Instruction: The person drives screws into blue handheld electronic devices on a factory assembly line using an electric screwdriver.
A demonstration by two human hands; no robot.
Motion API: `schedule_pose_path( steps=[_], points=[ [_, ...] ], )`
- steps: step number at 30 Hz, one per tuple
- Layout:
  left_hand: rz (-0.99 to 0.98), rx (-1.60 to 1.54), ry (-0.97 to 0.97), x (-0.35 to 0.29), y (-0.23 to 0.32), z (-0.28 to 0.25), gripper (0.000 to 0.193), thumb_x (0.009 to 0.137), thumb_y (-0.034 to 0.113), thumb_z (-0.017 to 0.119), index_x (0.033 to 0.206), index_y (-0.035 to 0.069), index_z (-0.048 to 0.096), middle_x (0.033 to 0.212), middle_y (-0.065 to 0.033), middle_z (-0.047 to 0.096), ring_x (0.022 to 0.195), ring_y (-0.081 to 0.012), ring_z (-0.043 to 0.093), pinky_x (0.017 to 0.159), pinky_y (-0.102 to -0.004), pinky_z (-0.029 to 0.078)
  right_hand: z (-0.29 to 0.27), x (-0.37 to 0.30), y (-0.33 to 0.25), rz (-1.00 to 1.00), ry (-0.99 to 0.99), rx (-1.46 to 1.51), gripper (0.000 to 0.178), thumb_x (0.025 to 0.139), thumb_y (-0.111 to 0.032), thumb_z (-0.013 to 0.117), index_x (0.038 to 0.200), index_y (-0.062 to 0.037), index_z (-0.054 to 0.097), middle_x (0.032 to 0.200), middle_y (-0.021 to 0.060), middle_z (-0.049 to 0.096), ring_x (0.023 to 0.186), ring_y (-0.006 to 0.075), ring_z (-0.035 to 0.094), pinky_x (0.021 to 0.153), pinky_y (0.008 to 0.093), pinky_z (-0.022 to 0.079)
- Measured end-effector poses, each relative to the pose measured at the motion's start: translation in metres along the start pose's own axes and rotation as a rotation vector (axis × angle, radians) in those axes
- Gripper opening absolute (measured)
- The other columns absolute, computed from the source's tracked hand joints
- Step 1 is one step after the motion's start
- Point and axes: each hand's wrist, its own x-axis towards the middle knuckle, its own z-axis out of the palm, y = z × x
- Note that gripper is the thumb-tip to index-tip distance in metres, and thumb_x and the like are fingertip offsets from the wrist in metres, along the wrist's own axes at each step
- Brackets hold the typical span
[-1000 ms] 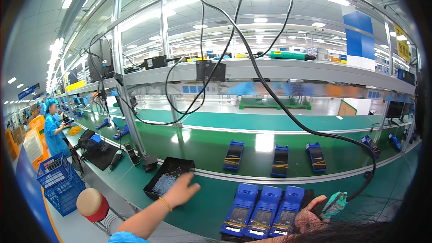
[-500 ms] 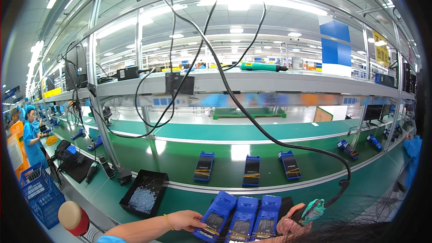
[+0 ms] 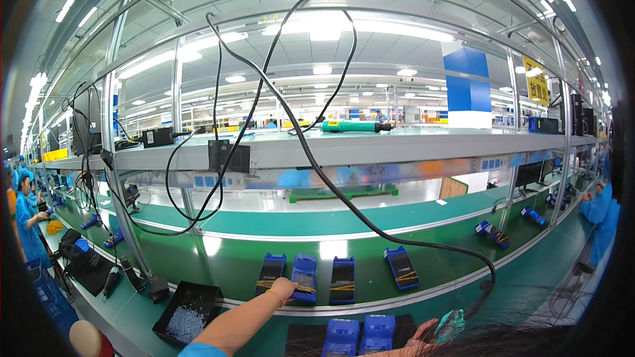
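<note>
My left hand (image 3: 284,290) reaches forward to the green conveyor belt. Its fingers grip the lower end of a blue handheld terminal (image 3: 305,271), which lies beside another blue terminal (image 3: 270,275) with a dark face and yellow bands. At the lower edge, my right hand (image 3: 421,339) is closed around a green corded electric screwdriver (image 3: 452,328), partly hidden by dark strands of hair. Just left of that hand, two blue terminals lie on a black mat (image 3: 305,338): one terminal (image 3: 341,337) beside the other (image 3: 378,335). Their lower ends are cut off.
More banded terminals lie on the belt (image 3: 231,261). A black tray (image 3: 210,301) of small bluish parts stands left of the mat. The shelf (image 3: 397,143) carries another green electric screwdriver (image 3: 354,127). A black cable (image 3: 344,197) hangs across the front. Co-workers stand at both sides.
My left hand has carried a blue terminal from the mat forward to the belt, leaving two on the mat. The right hand keeps its grip on the screwdriver. The whole view has shifted.
</note>
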Motion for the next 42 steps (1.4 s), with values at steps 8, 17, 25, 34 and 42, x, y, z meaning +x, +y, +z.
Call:
schedule_pose_path(
  steps=[8,17,25,34,42],
  points=[
    [0.453,1.302,0.554,-0.018,0.037,-0.004,0.052,0.078,0.036,0.067,0.118,0.005,0.059,0.125,-0.0178,0.053,0.122,-0.0358,0.045,0.097,-0.0485,0.04,-0.013,-0.008,0.014,0.005,0.117,0.184,0.017,0.083,0.0,0.066,0.091,-0.0043,0.052,0.063,0.0009,0.052,0.049,0.0072,0.047,0.044,0.0219,0.035],
    [0.111,0.564,0.425,0.005,-0.028,-0.081,0.085,0.073,0.038,0.069,0.141,0.007,0.029,0.125,-0.0255,0.051,0.113,-0.0391,0.053,0.094,-0.0474,0.045,-0.009,-0.004,0.001,-0.025,0.037,-0.033,0.016,0.083,-0.006,0.069,0.086,-0.0067,0.053,0.062,-0.0001,0.052,0.051,0.0069,0.047,0.046,0.0216,0.035],
    [0.004,-0.858,-0.705,-0.171,-0.066,-0.057,0.051,0.091,0.007,0.045,0.136,-0.008,0.028,0.134,-0.0248,0.047,0.122,-0.0369,0.05,0.104,-0.0494,0.041,-0.008,-0.007,0.018,0.016,0.014,0.162,0.02,0.083,0.001,0.063,0.096,-0.0061,0.05,0.065,0.0002,0.049,0.053,0.0072,0.045,0.047,0.0222,0.035],
    [0.122,-0.032,-0.652,-0.253,-0.037,-0.051,0.045,0.085,0.016,0.065,0.125,-0.001,0.052,0.114,-0.0162,0.06,0.106,-0.0268,0.06,0.083,-0.0402,0.05,0.003,-0.004,0.003,0.026,-0.059,0.278,0.02,0.083,-0.001,0.065,0.095,-0.0072,0.051,0.067,0.0004,0.049,0.055,0.0065,0.045,0.048,0.022,0.035],
    [0.85,0.412,-0.454,-0.271,0.014,0.0,0.082,0.069,0.026,0.075,0.14,0.009,0.038,0.132,-0.0168,0.046,0.119,-0.0339,0.045,0.1,-0.0426,0.035,0.072,0.031,-0.009,-0.176,-0.321,-0.612,0.057,0.082,-0.022,0.069,0.13,-0.0082,0.044,0.118,0.0177,0.056,0.106,0.0412,0.058,0.085,0.05,0.047]
  ],
)
